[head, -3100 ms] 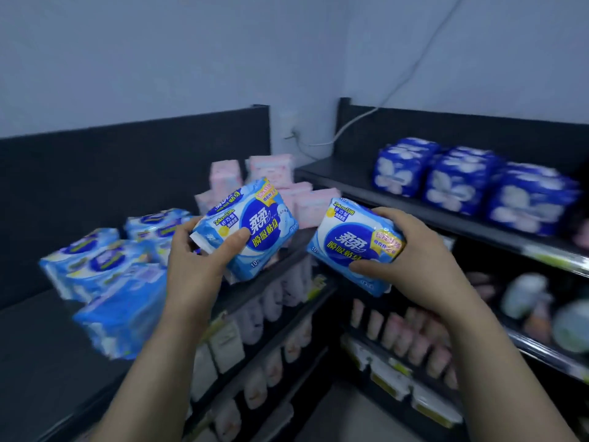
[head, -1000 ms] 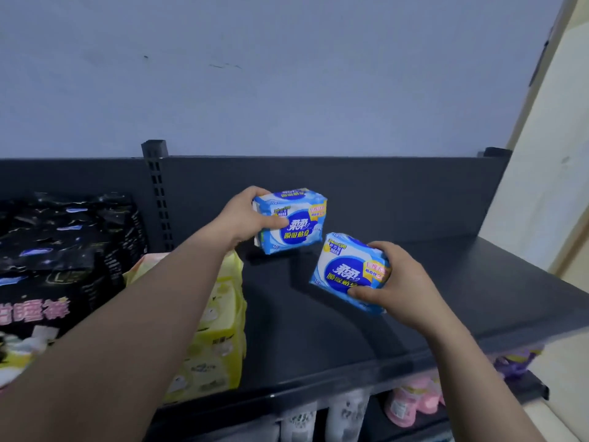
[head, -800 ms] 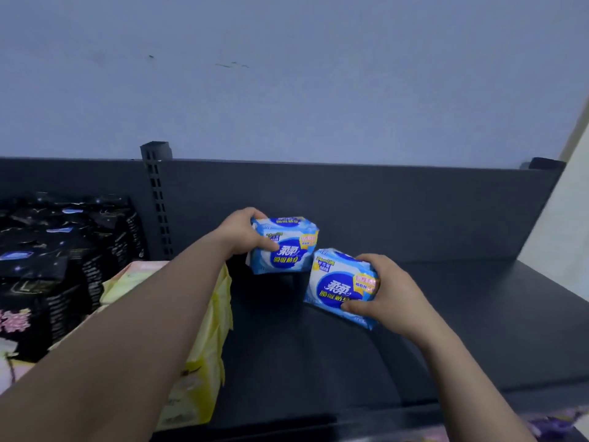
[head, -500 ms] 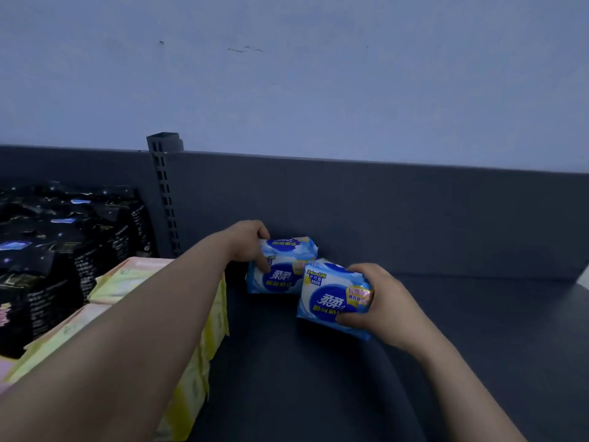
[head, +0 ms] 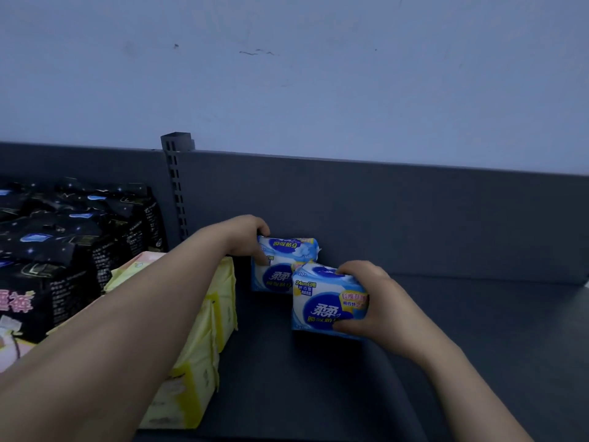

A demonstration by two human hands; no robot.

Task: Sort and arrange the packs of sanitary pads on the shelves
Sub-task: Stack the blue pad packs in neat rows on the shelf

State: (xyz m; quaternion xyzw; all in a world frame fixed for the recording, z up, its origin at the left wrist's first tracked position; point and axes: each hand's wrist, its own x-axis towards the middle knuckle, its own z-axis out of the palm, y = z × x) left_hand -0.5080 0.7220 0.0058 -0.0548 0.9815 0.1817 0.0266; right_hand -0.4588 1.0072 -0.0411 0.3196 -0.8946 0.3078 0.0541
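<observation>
Blue-and-white plastic pad pack is sitting mid-way on the dark grey metal shelf, right hand gripping its right end. Behind, a matching pack is standing at the back edge, left hand clasping it; bare shelf is lying open rightward.

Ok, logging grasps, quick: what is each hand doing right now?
Left hand: grips the rear blue pad pack.
Right hand: grips the front blue pad pack.
</observation>
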